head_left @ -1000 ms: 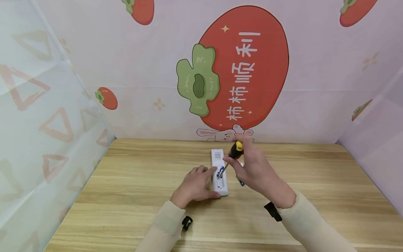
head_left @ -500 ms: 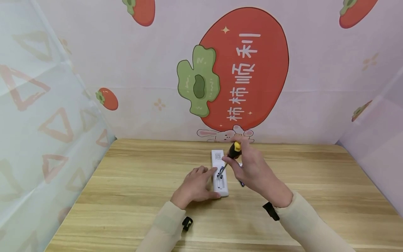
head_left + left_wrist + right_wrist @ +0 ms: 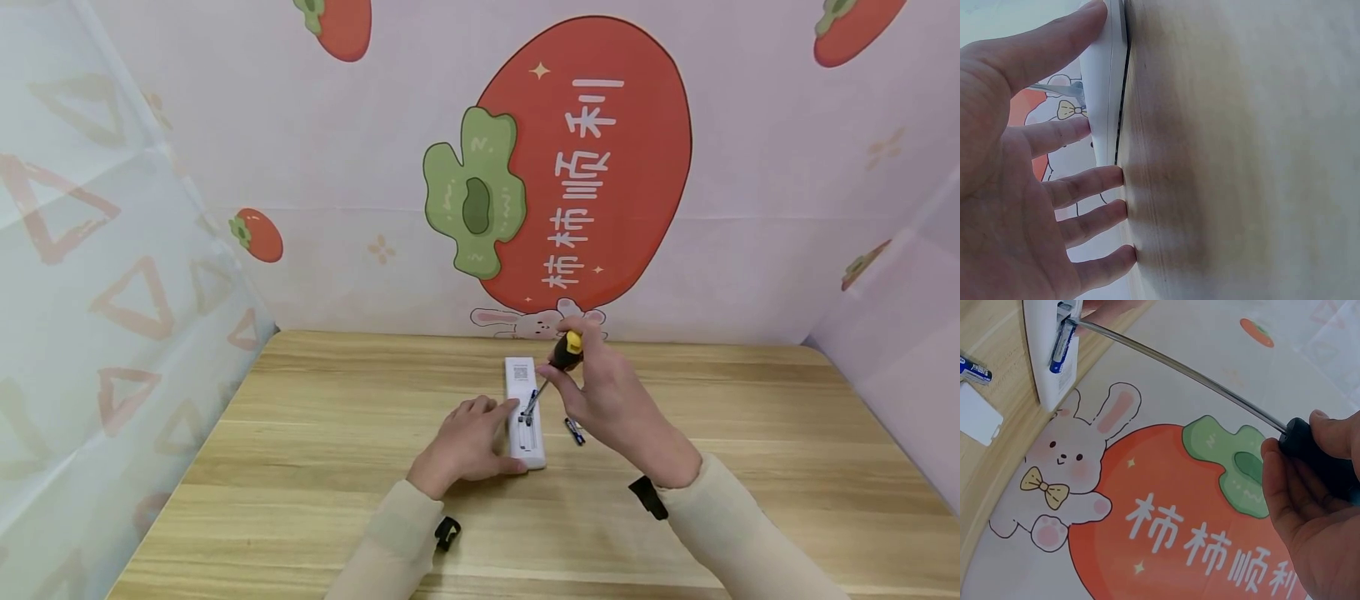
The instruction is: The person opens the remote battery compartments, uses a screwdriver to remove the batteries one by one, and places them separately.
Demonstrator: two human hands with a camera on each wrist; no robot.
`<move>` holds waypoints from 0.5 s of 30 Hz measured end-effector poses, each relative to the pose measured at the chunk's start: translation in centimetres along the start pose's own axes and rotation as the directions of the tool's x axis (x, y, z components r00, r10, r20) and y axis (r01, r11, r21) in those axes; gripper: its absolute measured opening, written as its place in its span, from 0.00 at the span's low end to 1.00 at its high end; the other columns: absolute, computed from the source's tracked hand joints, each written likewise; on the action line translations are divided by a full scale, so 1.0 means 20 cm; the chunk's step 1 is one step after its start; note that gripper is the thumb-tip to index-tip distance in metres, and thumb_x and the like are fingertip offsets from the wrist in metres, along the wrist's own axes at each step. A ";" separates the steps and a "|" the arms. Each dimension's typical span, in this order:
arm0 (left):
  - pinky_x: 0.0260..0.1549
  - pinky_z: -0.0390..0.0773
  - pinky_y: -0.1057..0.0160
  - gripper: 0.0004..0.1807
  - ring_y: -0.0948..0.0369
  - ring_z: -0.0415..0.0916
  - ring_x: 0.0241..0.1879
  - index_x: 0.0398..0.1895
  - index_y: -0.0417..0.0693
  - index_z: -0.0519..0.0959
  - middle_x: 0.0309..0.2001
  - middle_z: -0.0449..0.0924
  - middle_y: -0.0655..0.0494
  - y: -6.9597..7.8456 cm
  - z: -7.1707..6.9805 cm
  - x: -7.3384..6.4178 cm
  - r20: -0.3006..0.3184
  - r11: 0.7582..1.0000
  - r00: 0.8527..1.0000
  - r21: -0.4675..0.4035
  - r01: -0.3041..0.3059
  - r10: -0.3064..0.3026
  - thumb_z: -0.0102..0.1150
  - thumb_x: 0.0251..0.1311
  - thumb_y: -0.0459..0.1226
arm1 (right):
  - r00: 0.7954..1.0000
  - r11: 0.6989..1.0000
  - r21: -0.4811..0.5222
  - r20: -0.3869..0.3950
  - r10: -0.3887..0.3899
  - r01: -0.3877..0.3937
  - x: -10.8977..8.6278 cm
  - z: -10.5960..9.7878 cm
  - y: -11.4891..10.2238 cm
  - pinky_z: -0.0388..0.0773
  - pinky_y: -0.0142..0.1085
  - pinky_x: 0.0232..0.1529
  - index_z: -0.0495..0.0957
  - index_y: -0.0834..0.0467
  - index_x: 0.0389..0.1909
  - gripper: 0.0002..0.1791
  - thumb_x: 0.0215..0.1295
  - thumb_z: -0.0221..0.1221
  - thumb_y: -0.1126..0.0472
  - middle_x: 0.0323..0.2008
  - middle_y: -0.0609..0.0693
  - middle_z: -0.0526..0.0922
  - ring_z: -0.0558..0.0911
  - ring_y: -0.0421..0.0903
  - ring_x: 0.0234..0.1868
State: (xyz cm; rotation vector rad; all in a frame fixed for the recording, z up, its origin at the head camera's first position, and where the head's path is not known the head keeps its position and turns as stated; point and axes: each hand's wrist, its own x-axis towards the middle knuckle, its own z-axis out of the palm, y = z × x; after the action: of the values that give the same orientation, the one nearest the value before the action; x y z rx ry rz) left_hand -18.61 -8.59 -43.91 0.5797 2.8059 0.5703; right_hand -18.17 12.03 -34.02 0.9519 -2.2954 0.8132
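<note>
A white remote control (image 3: 534,459) lies back up on the wooden table, its battery compartment uncovered. One blue-and-silver battery (image 3: 1062,350) sits tilted partly out of the slot. My right hand (image 3: 618,408) grips the black-and-yellow handle of a screwdriver (image 3: 566,352). Its metal shaft slants down to the compartment, with the tip by the battery's end. My left hand (image 3: 467,440) rests along the remote's left side, thumb and forefinger touching it. The other left fingertips (image 3: 1124,255) are on the tabletop.
Right of the remote, a second blue battery (image 3: 574,431) lies on the table (image 3: 322,433). A white battery cover (image 3: 979,415) lies by it in the right wrist view. A printed cloth (image 3: 337,167) stands behind the table. Black pieces (image 3: 447,533) show below the wrists.
The right hand has moved slightly right with the screwdriver. The battery in the compartment has shifted towards the remote's far end. The loose battery shows more fully. The left hand stays put.
</note>
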 end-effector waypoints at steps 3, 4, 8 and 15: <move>0.65 0.64 0.41 0.50 0.46 0.66 0.65 0.78 0.57 0.64 0.66 0.70 0.47 0.00 0.00 0.00 0.000 1.000 1.000 0.003 0.001 -0.001 0.72 0.53 0.61 | 1.000 1.000 -0.005 -0.005 0.005 -0.005 0.00 0.00 0.01 0.83 0.37 0.34 0.60 0.62 0.59 0.36 0.57 0.72 0.68 0.33 0.51 0.81 0.82 0.43 0.31; 0.66 0.64 0.41 0.50 0.46 0.66 0.65 0.78 0.57 0.64 0.66 0.70 0.47 0.00 0.00 0.00 -0.001 1.000 1.000 0.004 0.002 -0.002 0.72 0.53 0.61 | 1.000 1.000 -0.008 -0.004 0.007 -0.007 0.00 0.00 0.01 0.84 0.37 0.34 0.60 0.62 0.59 0.36 0.57 0.72 0.68 0.33 0.51 0.81 0.82 0.43 0.32; 0.65 0.64 0.40 0.50 0.46 0.66 0.65 0.78 0.56 0.64 0.66 0.70 0.46 0.00 0.00 0.00 -0.001 1.000 1.000 0.001 0.005 -0.005 0.72 0.53 0.61 | 1.000 1.000 -0.008 0.005 0.020 -0.020 0.00 -0.01 0.01 0.84 0.37 0.35 0.59 0.62 0.60 0.36 0.57 0.72 0.67 0.33 0.52 0.81 0.82 0.44 0.32; 0.66 0.64 0.40 0.51 0.45 0.66 0.66 0.78 0.57 0.64 0.67 0.69 0.46 0.00 0.00 0.00 0.003 1.000 1.000 0.000 0.011 -0.011 0.72 0.53 0.61 | 0.999 0.999 -0.006 0.010 0.036 -0.036 -0.01 -0.01 0.01 0.84 0.38 0.35 0.60 0.62 0.61 0.36 0.58 0.72 0.67 0.34 0.52 0.81 0.83 0.44 0.31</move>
State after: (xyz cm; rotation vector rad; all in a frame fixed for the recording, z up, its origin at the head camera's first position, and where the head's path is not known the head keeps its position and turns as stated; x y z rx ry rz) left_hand -18.61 -8.55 -43.87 0.5647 2.8047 0.5671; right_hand -18.24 12.39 -34.01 0.9162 -2.3289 0.8180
